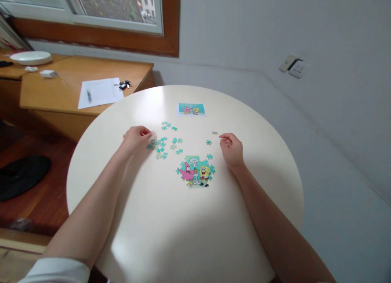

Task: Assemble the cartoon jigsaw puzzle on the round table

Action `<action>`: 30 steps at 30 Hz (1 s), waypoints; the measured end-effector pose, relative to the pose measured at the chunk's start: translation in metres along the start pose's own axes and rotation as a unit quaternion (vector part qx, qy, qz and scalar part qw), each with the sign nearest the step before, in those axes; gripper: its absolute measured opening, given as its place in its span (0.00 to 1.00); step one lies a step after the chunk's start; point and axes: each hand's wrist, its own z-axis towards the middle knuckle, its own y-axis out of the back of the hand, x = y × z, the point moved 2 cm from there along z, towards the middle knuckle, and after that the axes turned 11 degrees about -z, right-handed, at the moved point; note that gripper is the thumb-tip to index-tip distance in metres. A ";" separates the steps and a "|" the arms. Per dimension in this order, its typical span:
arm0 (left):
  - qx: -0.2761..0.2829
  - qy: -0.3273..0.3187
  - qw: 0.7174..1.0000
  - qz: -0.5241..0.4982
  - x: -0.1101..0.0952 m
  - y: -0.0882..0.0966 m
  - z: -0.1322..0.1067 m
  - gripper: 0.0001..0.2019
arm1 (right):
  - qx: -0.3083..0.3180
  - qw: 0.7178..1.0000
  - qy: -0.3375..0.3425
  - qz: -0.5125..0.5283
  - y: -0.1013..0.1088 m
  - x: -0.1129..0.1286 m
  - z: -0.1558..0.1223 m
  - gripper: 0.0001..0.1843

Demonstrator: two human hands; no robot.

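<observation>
Closed in a loose pinch, my left hand (137,137) is at the left edge of a spread of loose teal puzzle pieces (161,143); whatever its fingertips hold, if anything, is too small to make out. My right hand (232,149) rests with curled fingers and shows nothing in them. Just left of its fingertips lies a small multicoloured puzzle piece (215,133), with a teal puzzle piece (209,142) below that. Between and nearer than both hands is a partly joined cartoon puzzle (195,173) with pink, pale and yellow figures.
A reference picture card (192,109) lies toward the far side of the round white table (171,234). To the left, a wooden desk (67,73) bears a paper sheet (102,91), keys (124,85) and a white plate (31,57). A wall (330,124) stands behind and right.
</observation>
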 end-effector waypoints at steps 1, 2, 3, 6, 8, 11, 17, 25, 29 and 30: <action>0.019 -0.002 1.000 0.025 0.000 0.000 -0.001 0.05 | 0.000 1.000 -0.004 0.003 0.000 0.000 0.000 0.11; 0.040 -0.006 0.998 0.046 0.000 0.000 -0.001 0.06 | -0.001 1.000 -0.007 0.006 0.000 0.001 0.000 0.10; 0.062 -0.010 0.996 0.061 0.000 0.000 -0.002 0.06 | -0.002 1.000 -0.008 0.008 0.000 0.001 0.000 0.10; 0.121 -0.008 0.988 0.092 -0.003 -0.001 -0.002 0.08 | -0.001 1.000 -0.006 0.003 0.000 0.002 0.000 0.10; 0.138 -0.005 0.982 0.125 -0.006 0.000 -0.002 0.08 | 0.001 1.000 -0.002 -0.002 0.000 0.002 0.000 0.10; 0.130 -0.019 0.975 0.178 -0.010 0.001 -0.002 0.06 | -0.002 1.000 -0.003 -0.004 0.001 0.001 0.000 0.11; 0.140 -0.028 0.969 0.201 -0.008 -0.002 -0.003 0.04 | -0.001 1.000 -0.001 -0.008 0.001 0.001 0.000 0.11; 0.151 -0.024 0.968 0.198 -0.011 0.002 -0.003 0.03 | 0.004 1.000 -0.005 -0.009 0.002 0.002 0.001 0.11; 0.163 -0.022 0.962 0.217 -0.012 0.004 -0.003 0.04 | 0.006 1.000 -0.004 -0.009 0.002 0.003 0.001 0.10; 0.163 -0.026 0.961 0.221 -0.011 0.004 -0.002 0.04 | 0.007 1.000 -0.004 -0.009 0.002 0.003 0.001 0.10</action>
